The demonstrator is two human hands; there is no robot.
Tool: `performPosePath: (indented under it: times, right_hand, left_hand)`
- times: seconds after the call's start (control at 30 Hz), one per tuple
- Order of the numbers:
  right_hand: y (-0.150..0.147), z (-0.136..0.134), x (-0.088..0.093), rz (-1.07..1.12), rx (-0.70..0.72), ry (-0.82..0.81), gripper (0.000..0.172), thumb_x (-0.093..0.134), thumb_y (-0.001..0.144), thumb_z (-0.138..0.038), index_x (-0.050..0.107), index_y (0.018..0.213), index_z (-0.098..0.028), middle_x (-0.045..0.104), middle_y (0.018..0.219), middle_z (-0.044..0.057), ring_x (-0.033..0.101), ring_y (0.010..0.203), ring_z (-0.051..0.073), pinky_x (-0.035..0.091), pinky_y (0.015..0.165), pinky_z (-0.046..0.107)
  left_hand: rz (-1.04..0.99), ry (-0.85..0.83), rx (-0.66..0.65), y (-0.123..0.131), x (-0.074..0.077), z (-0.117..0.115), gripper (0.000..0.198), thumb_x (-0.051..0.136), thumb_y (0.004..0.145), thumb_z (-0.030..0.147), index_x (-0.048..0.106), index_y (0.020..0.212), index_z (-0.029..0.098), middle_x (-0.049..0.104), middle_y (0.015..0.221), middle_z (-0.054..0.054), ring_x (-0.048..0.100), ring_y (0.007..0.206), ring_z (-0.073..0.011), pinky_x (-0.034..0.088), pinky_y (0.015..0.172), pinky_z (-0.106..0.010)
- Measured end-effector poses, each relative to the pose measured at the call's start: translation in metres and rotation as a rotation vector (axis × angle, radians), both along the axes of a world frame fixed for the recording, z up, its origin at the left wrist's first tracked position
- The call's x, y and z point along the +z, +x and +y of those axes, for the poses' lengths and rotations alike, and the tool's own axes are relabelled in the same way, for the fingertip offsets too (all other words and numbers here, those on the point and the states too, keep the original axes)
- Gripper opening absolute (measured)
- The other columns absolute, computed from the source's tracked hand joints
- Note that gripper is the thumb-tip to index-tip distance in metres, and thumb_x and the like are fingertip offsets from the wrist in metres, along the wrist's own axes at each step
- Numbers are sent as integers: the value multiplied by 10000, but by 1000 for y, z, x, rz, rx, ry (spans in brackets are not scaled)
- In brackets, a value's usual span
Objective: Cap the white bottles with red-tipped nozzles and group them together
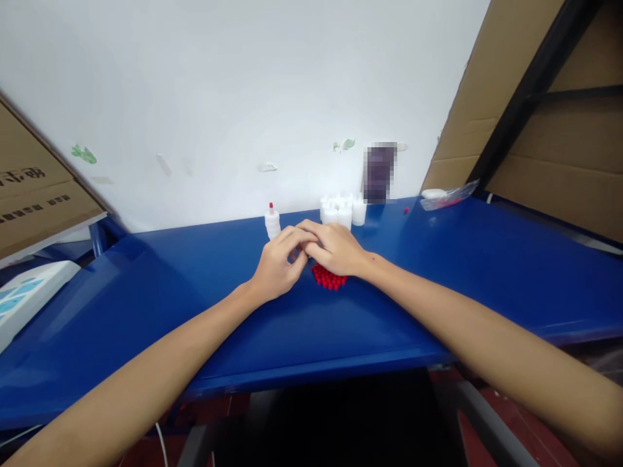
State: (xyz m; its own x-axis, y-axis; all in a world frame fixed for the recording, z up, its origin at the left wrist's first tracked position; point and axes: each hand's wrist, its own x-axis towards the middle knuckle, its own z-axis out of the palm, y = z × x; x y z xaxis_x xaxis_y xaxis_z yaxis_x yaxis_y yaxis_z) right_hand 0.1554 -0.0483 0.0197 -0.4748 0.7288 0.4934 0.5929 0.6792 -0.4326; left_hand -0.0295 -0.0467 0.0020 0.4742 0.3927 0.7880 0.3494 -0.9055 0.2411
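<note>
Both hands are up close together over the blue table (195, 259), fingers curled in and overlapping, so neither's spread wide. L hand (282, 263) and R hand (338, 250) meet at the fingertips, but tbh can't tell if there's smth pinched in there, bc the fingers cover it. The red caps (329, 279) are in a tight pile on the table, partly under the R hand, on the near side. For this kind of fingertip work imo: one hand steadies, the other does the fine turning or pressing, light grip, wrists low, and mind the R palm, bc it's right over the pile and a careless drop could scatter caps. Might be worth shifting a bit left for a clearer view too. Containers, fwiw: one white bottle (272, 224) w/ a red cap on is upright just behind the L hand, lower part hidden. A bunch of white bottles (344, 214) stands behind the R hand, near the wall, no red on the tops I can see. Contents? No idea, can't see in. Clear bag (450, 198) far right has smth red in it, prob more caps, w/ one loose red bit (406, 210) left of it.
</note>
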Motion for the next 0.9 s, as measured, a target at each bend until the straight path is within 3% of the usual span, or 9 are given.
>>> performPosePath:
  times: [0.17,0.4,0.6,0.77,0.9]
  right_hand:
    - [-1,1,0,12,-9,4,402,436,910,-288,636,1249,-206,759,963,41,643,793,225,393,711,327]
    - [-2,-2,1,-72,-67,11,401,392,947,-310,625,1252,-197,728,826,30,606,701,220,349,639,323]
    - [0,-1,-2,3,-15,15,330,397,977,-324,625,1185,-207,718,858,25,631,754,209,403,707,317]
    - [3,4,-3,101,-9,11,391,398,1045,-495,634,1187,-218,702,838,18,630,764,203,405,722,310]
    - [4,8,-3,198,-78,3,370,415,1052,-477,666,1091,-209,661,745,-7,590,686,172,369,677,297]
  left_hand:
    - [23,-51,26,0,-1,1,223,548,923,123,677,1091,193,672,887,-15,587,692,-115,495,674,-237]
    - [96,-212,50,-2,-4,4,239,541,911,170,648,1123,194,627,678,54,548,546,-98,423,585,-217]
    - [114,-243,32,-3,-4,4,199,482,976,182,606,1132,195,615,645,55,553,513,-100,407,565,-224]
    - [-96,-237,83,-3,-1,5,132,500,1026,275,587,1092,202,526,552,84,467,457,-90,362,530,-228]
    - [-238,-339,133,-3,-2,10,169,568,1010,366,611,1019,203,463,510,88,427,441,-88,328,500,-232]
